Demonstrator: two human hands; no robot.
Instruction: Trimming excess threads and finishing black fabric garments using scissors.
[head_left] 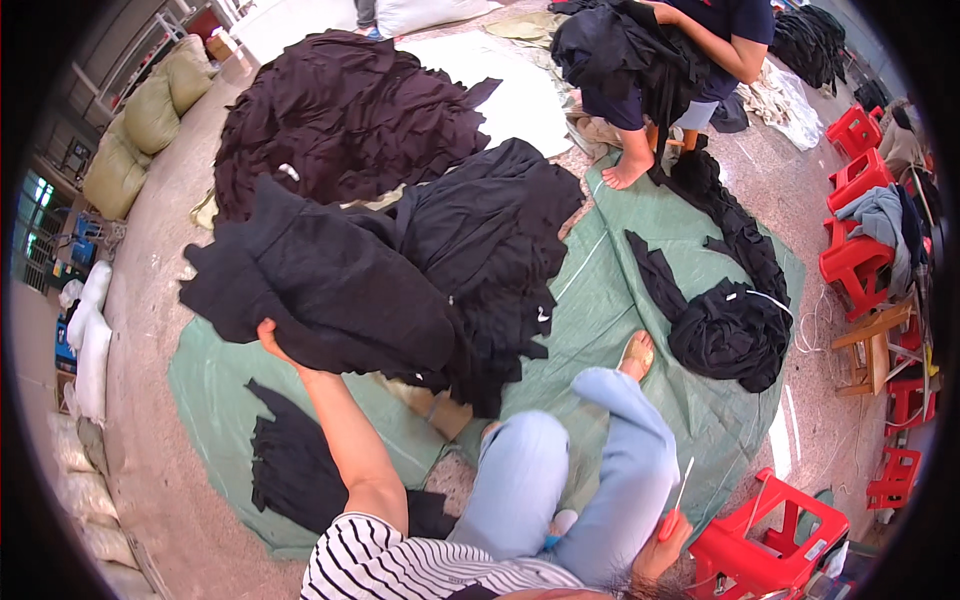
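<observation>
My left hand [280, 345] is stretched out to the left, its fingers closed on the lower edge of a large black cloth piece [330, 280]. That piece hangs over a heap of black fabric [500, 220]. My right hand [663, 548] is low beside my right knee, closed round a thin white strip [685, 482] that sticks up from it. Below my left arm, more black fabric [295, 460] lies on the green tarp [590, 300]. A rolled black fabric bundle [735, 335] with a white tie lies to the right.
Behind the heap rises a dark maroon fabric pile [350, 120]. Across from me, a barefoot person [735, 40] holds black fabric. Red plastic stools [770, 535] stand at the right, with a wooden stool [870, 345] among them. Stuffed sacks [150, 115] line the left.
</observation>
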